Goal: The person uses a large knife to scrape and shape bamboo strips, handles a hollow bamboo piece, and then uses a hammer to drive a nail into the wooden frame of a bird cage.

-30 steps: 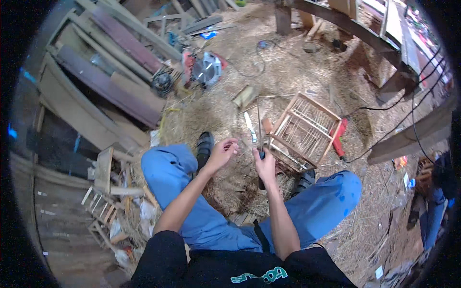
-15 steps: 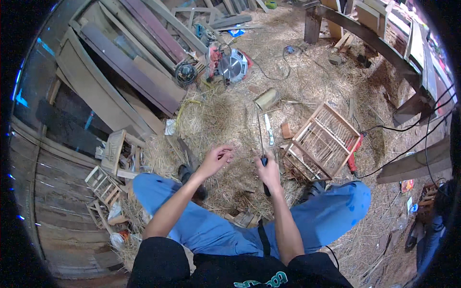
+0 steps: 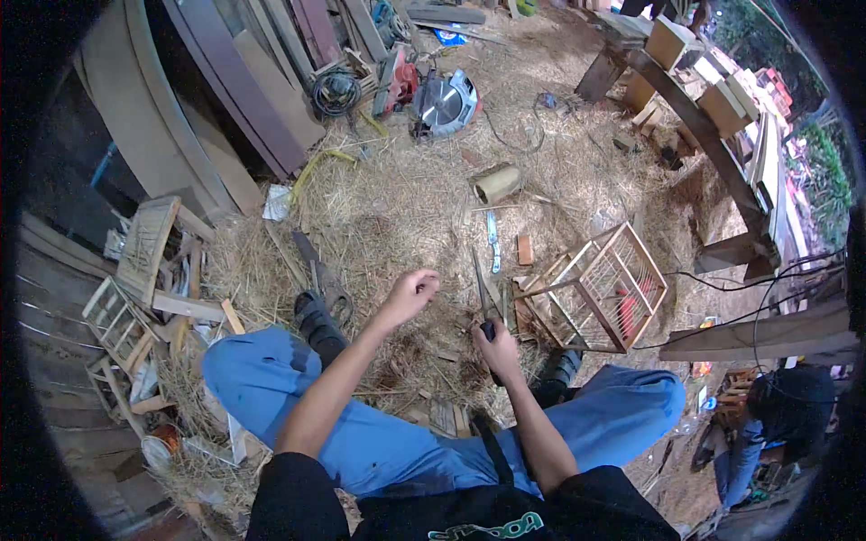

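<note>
My right hand [image 3: 495, 347] is closed around the dark handle of a tool with a long, narrow blade [image 3: 480, 275] pointing away from me. Its exact kind is unclear. To the left, my left hand [image 3: 410, 296] hovers over the straw with its fingers curled in; anything between the fingertips is too small to make out. A wooden cage with thin bars [image 3: 591, 293] stands right of my right hand. Beyond the blade lie a knife with a patterned handle [image 3: 493, 242], a small reddish wooden block [image 3: 524, 250] and a cut bamboo section [image 3: 497, 184].
A circular saw [image 3: 446, 104] and a coiled cable [image 3: 336, 92] lie farther off. Boards [image 3: 244, 99] lean at the left, above wooden frames [image 3: 149, 243]. A heavy bench [image 3: 704, 117] stands at far right; another person [image 3: 776, 415] crouches at lower right. Cables [image 3: 722, 284] hang near the cage.
My view has shifted, showing more of the right side and the other person. My left hand's fingers are curled in more. My right hand still holds the tool, its blade tilted slightly differently.
</note>
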`<state>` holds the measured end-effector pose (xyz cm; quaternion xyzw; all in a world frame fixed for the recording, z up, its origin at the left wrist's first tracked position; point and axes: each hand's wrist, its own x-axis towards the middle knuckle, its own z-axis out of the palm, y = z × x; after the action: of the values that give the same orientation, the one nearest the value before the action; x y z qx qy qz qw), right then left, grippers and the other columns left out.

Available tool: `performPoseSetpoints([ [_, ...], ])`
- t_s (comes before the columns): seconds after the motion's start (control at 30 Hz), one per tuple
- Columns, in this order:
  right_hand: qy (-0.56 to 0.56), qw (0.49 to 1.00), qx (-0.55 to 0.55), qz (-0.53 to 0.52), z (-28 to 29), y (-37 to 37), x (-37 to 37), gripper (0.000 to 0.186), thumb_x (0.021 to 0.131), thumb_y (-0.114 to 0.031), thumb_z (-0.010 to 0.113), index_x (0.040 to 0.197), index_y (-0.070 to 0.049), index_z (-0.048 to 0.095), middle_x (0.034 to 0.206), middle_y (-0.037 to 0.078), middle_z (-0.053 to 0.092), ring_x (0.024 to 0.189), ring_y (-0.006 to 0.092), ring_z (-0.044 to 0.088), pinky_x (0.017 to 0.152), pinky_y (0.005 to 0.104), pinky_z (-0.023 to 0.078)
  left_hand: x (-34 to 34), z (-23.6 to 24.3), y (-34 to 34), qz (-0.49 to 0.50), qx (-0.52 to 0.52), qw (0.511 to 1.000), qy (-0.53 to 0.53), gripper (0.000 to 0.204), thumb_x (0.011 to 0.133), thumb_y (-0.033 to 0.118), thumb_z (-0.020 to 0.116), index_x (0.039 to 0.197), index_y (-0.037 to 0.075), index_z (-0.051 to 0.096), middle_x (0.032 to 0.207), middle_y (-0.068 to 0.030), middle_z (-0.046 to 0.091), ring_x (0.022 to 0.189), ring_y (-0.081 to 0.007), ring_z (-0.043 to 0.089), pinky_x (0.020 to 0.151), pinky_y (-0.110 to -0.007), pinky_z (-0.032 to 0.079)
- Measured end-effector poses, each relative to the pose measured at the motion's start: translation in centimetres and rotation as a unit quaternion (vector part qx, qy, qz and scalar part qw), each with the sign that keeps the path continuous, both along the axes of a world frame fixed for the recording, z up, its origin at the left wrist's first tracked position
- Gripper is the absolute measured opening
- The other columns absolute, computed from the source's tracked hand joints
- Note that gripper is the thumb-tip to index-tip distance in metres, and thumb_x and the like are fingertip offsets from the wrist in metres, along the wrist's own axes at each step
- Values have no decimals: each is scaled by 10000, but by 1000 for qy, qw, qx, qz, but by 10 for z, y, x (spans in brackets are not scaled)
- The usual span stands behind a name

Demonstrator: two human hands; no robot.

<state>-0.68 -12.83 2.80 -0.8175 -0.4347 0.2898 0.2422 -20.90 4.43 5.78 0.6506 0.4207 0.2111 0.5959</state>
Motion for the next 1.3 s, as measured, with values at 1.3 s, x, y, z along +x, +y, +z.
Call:
performPoseSetpoints([
  [1.3, -231, 959, 146, -77, -134, 358, 126, 510, 785, 3, 646, 1289, -51, 588, 1327, 254, 474, 1184, 428, 501, 940, 469, 500, 176, -148, 186, 221, -60, 967, -109, 297, 947, 155, 637, 1214, 28, 609, 993, -46, 662, 923, -135, 609, 871, -289, 478],
])
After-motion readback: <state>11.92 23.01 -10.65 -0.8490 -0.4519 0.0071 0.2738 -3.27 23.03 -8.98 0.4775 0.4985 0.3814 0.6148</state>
